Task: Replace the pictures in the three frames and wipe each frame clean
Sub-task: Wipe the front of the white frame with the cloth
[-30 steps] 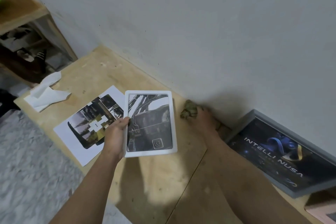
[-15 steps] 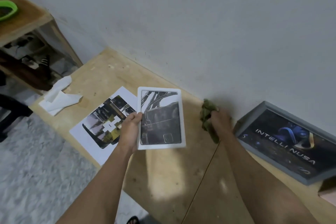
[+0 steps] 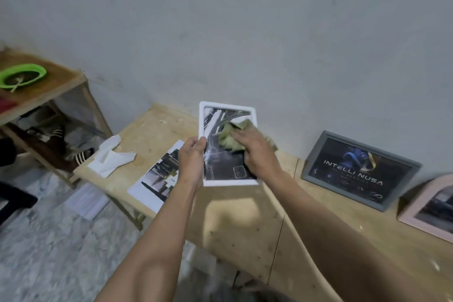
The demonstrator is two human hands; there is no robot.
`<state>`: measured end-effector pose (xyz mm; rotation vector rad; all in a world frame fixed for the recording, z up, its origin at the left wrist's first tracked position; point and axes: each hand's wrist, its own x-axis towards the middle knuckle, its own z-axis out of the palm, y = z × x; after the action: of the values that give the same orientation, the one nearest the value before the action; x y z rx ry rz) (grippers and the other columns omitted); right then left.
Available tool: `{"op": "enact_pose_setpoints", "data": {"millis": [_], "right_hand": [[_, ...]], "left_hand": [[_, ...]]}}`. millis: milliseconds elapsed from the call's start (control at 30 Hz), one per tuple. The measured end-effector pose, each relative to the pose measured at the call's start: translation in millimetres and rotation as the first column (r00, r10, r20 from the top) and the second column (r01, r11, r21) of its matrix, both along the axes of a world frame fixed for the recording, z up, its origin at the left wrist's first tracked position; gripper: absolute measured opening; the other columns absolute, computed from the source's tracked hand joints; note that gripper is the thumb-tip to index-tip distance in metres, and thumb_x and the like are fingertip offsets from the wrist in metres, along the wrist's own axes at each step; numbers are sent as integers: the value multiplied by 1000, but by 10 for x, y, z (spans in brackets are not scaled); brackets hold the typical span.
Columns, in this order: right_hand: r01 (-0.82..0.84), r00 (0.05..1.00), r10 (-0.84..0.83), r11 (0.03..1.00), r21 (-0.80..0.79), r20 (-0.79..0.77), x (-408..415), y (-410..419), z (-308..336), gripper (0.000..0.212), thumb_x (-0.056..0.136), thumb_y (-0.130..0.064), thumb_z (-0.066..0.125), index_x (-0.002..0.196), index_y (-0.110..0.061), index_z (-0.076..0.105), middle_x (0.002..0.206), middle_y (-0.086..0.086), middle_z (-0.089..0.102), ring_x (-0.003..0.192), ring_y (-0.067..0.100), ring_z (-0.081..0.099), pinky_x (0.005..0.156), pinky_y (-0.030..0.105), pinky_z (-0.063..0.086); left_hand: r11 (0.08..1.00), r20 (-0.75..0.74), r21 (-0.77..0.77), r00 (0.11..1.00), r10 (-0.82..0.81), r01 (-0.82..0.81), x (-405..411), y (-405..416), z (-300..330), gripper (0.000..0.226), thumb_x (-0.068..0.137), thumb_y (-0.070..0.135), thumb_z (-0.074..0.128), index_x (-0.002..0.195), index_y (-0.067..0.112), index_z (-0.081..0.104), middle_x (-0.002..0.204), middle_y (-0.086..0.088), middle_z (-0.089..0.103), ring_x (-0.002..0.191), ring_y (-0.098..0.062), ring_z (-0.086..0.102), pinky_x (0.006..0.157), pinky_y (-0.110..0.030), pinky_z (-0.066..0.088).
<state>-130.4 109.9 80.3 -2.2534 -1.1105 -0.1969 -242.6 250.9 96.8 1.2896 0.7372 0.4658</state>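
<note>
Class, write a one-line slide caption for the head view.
Left hand holds the white frame above the wooden bench while the right hand presses a green cloth on its glass.

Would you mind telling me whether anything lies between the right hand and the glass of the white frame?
Only the green cloth: the right hand presses it against the white frame, which the left hand holds up. Nothing else visible intervenes.
</note>
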Motion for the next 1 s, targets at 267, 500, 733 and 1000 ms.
{"op": "enact_pose_setpoints", "data": {"millis": [267, 500, 733, 1000], "right_hand": [[-115, 868, 97, 993, -8, -487, -849, -795, 294, 64, 75, 19, 41, 113, -21, 71, 112, -6, 68, 88, -18, 58, 87, 15, 51], [128, 972, -52, 934, 333, -228, -160, -917, 1449, 63, 74, 17, 42, 118, -18, 69, 123, 2, 65, 119, 17, 57, 106, 26, 41], [-210, 963, 203, 977, 24, 179, -594, -1046, 1007, 69, 63, 2, 32, 120, -14, 68, 139, 8, 54, 137, 28, 39, 118, 42, 15], [-321, 767, 329, 940, 114, -551, -810, -1675, 1312, 46, 83, 17, 43, 109, -12, 68, 98, -2, 69, 87, 2, 63, 79, 15, 48]], "left_hand": [[999, 126, -44, 992, -5, 10, -275, -145, 263, 24, 99, 14, 56, 76, 16, 63, 78, -13, 57, 66, -24, 53, 60, -35, 56], [992, 228, -19, 966, -120, 127, -324, -859, 529, 23, 102, 8, 51, 81, 10, 62, 64, 5, 61, 62, -10, 52, 59, -17, 46], [989, 399, -138, 917, 14, 45, -256, -1258, 868, 23, 100, 5, 52, 83, 10, 67, 71, -1, 69, 63, -12, 62, 62, -25, 54], [993, 240, -100, 967, 80, -58, -269, -1506, 761, 24, 101, 11, 53, 81, 6, 65, 73, -3, 64, 73, -17, 56, 73, -28, 46]]}}
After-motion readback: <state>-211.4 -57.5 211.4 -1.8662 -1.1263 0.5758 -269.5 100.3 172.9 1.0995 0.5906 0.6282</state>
